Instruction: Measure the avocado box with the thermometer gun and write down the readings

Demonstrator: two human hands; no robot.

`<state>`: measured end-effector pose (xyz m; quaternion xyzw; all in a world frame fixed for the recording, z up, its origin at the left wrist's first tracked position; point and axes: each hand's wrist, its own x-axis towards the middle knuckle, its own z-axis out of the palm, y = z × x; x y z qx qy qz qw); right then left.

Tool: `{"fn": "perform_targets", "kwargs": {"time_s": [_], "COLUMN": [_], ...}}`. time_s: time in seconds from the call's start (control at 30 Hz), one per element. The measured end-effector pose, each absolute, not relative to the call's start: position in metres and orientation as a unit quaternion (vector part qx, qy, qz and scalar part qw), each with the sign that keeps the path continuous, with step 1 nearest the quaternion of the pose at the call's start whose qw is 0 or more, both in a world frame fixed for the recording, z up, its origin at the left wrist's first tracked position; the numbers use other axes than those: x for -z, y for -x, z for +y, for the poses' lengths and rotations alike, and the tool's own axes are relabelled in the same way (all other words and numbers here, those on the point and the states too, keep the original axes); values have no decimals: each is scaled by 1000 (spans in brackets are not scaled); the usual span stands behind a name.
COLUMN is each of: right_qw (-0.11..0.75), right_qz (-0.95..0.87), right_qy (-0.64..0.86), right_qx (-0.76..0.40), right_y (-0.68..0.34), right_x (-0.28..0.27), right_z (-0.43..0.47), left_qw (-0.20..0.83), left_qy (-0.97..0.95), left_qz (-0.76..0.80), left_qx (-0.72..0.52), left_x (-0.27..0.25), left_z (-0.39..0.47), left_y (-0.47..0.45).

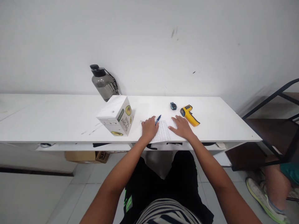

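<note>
A written sheet of paper (161, 132) lies at the front edge of the white desk (210, 130). My left hand (149, 128) rests on the paper's left part, fingers curled around a blue pen (158, 119) whose end sticks out up and to the right. On the paper's right side my right hand (181, 127) lies flat with fingers spread, holding nothing. Just beyond its fingertips is a yellow and black infrared thermometer (191, 115), lying on its side. A small watch (173, 106) with a dark face and blue strap lies further back.
Left of the paper stands a white box (114, 116) with avocado pictures. Behind it a grey water bottle (104, 82) leans near the wall. Below the desk is a shelf (81, 147) and a cardboard box (86, 156). At right are a black metal frame (273, 96) and another person's leg (275, 183).
</note>
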<state>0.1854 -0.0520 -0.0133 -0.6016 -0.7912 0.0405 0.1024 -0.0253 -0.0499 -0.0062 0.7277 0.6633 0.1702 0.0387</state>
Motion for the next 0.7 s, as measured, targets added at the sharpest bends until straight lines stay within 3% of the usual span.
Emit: {"fn": "perform_targets", "kwargs": {"time_s": [0.7], "right_qw": [99], "right_qz": [-793], "right_qy": [600], "right_qx": [-44], "right_y": [-184], "right_x": [11], "right_z": [-53], "left_qw": [40], "left_qy": [-728], "left_qz": [661], "left_qx": [-175], "left_x": [3], "left_z": [-51], "left_y": [25]}}
